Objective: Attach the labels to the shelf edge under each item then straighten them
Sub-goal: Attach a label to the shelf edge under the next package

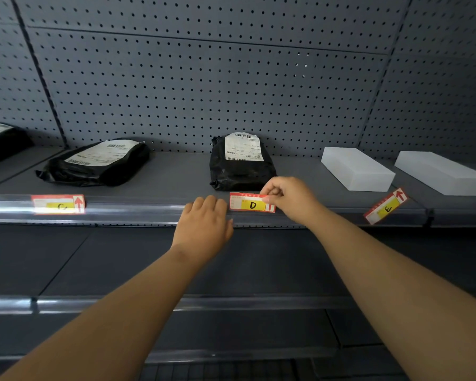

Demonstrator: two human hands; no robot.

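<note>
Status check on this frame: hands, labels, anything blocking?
Right hand pinching right end of label D on shelf edge. Left hand flat on edge beside it, empty. Label C seated level; label E tilted. Nothing blocking.

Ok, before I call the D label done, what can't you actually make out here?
Head view only:
- D label: its right end and arrow are covered by the right hand, so its seating there is unknown.
- Left hand: fingertips lie over the shelf edge; contact hidden.
- Far-left parcel: cut off by the frame edge.
- Label small print: too small to read.
</note>
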